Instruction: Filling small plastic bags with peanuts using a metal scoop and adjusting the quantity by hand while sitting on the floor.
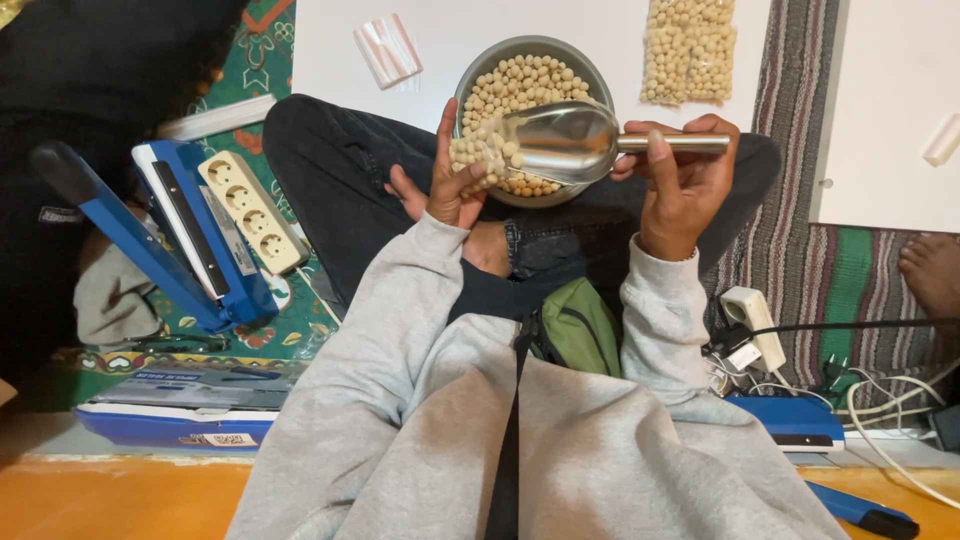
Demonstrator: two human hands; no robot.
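Note:
My right hand [683, 175] grips the handle of a shiny metal scoop [565, 140], held level above my crossed legs. The scoop's mouth points into a small clear plastic bag [478, 150] partly filled with pale round beans, which my left hand [448, 180] holds open from below and behind. Just beyond both hands stands a round metal bowl [530, 48] full of the same beans. Both my sleeves are light grey.
A sealed clear bag of beans [689, 50] lies on the white board [450, 40] beyond the bowl, beside a stack of clear bags [388, 48]. A blue heat sealer [175, 235] and a cream power strip [252, 210] sit at left. Cables and a plug adapter [755, 325] lie at right, near another person's bare foot [932, 272].

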